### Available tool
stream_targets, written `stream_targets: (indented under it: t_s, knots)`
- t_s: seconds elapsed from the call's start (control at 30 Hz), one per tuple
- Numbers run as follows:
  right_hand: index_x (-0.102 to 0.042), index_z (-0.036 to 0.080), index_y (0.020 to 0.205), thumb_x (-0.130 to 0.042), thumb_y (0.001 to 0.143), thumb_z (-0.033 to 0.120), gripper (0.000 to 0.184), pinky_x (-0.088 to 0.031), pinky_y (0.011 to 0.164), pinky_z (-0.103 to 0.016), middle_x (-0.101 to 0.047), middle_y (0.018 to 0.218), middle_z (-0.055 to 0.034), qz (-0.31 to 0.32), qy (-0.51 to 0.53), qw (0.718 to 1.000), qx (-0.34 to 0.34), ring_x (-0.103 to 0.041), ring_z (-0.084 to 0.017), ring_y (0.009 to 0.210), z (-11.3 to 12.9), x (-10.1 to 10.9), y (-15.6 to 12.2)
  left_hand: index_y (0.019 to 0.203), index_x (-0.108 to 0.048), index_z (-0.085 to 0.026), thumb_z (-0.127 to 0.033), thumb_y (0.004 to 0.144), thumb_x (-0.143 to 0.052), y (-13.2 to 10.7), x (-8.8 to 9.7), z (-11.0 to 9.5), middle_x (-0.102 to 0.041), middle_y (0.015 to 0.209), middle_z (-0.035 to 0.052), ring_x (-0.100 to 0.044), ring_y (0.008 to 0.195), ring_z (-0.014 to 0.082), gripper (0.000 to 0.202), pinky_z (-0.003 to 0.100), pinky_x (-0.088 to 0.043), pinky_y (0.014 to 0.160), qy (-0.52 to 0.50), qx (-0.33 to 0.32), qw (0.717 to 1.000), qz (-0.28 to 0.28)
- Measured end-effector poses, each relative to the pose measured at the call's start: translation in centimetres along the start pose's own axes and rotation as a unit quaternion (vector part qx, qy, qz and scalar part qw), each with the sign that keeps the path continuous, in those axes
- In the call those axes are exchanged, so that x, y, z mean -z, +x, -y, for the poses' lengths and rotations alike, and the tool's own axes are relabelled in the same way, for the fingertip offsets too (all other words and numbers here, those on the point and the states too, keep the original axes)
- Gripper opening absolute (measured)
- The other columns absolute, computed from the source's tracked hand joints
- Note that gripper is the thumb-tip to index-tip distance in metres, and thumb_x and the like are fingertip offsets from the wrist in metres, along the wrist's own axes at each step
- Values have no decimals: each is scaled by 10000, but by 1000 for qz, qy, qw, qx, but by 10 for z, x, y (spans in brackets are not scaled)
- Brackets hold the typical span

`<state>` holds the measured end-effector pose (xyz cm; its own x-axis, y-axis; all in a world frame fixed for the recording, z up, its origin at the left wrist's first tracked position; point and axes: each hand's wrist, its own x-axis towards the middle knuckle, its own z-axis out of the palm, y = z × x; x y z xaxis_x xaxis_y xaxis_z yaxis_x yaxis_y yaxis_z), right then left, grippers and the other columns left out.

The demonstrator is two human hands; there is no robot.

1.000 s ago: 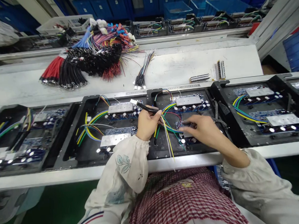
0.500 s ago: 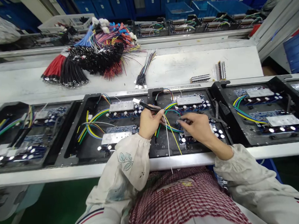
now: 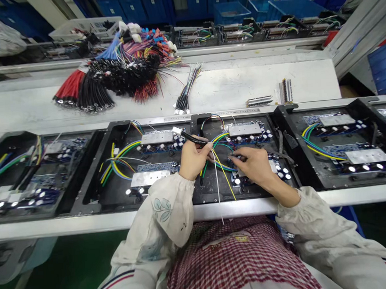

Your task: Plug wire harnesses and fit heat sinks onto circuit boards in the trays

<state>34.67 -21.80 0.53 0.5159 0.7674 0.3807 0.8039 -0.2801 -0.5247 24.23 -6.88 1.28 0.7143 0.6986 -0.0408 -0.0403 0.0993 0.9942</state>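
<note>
Over the middle tray [image 3: 209, 191], which I take as my clock dial, I have both hands at work. The left hand [image 3: 194, 159] sits at nine o'clock, across the edge next to the neighbouring tray [image 3: 112, 196], its thumb and fingers closed round a sleeved cable [image 3: 187, 137]. From that grip the cable's black sleeve points to eleven, ending in a white connector [image 3: 178, 130] over the neighbouring tray. Its yellow wire [image 3: 229, 183] trails to five and its white wire [image 3: 219, 195] to six, crossing the metal front rail [image 3: 250, 207].

I have the right hand [image 3: 256, 166] just four o'clock of centre, above the lower circuit board [image 3: 237, 179]. Its thumb and forefinger are nearly together; I cannot tell whether they pinch a thin wire. Curved coloured wires [image 3: 219, 137] crowd the narrow gap between the hands. The tray's side wall [image 3: 290, 146] bounds me at three, well apart from the right fingertips.

Past the far rim, the white worktop [image 3: 241, 79] gives a broad stretch at twelve, between a thin cable bundle [image 3: 186, 92] at eleven and ridged strips [image 3: 285, 91] at one. A large wire pile [image 3: 122, 74] lies at ten.
</note>
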Motion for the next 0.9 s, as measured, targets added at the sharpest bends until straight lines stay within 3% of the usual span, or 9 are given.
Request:
stream_targets:
  t_s: [0.5, 0.67, 0.73, 0.8, 0.83, 0.9]
  knots:
    - [-711, 174, 768, -665, 757, 208, 58, -467, 619, -240, -716, 725, -29, 23, -5, 1000, -16, -650, -156, 630, 0, -1, 2, 786, -465, -170, -200, 679, -644, -2, -1, -2, -538, 499, -64, -563, 386, 128, 211, 251, -509, 371, -7, 8, 1000, -5]
    - [-717, 174, 855, -666, 783, 304, 157, -468, 678, -285, -714, 829, -62, 115, -33, 992, -38, -658, -201, 752, 8, 18, -4, 792, -460, -166, -186, 691, -624, -1, -1, -3, -543, 504, -60, -571, 396, 130, 194, 248, -512, 380, -10, 11, 1000, -9]
    - [-716, 180, 890, -677, 775, 354, 212, -462, 665, -288, -702, 827, -64, 187, -22, 982, -8, -646, -201, 748, 15, 27, -10, 794, -458, -165, -182, 694, -621, -1, -2, -3, -547, 513, -58, -573, 401, 129, 192, 247, -513, 383, -10, 15, 1000, -13]
    - [-720, 192, 844, -679, 778, 314, 144, -454, 644, -270, -691, 771, -42, 241, 13, 970, 33, -632, -179, 707, 22, 31, -13, 798, -457, -166, -177, 696, -619, -1, -2, -3, -558, 536, -53, -577, 410, 126, 192, 247, -517, 390, -9, 15, 1000, -21]
    - [-719, 196, 814, -674, 784, 279, 99, -451, 639, -258, -691, 749, -29, 242, 35, 969, 37, -629, -164, 689, 24, 31, -13, 801, -455, -168, -177, 698, -618, 0, -2, -3, -564, 549, -50, -580, 415, 125, 192, 250, -521, 396, -8, 16, 1000, -26]
    - [-716, 197, 778, -670, 785, 236, 61, -448, 632, -239, -702, 735, -12, 181, 63, 981, 10, -631, -144, 662, 25, 27, -8, 805, -455, -172, -181, 703, -621, 0, -2, -3, -562, 557, -51, -586, 421, 130, 196, 261, -530, 404, -1, 17, 999, -27]
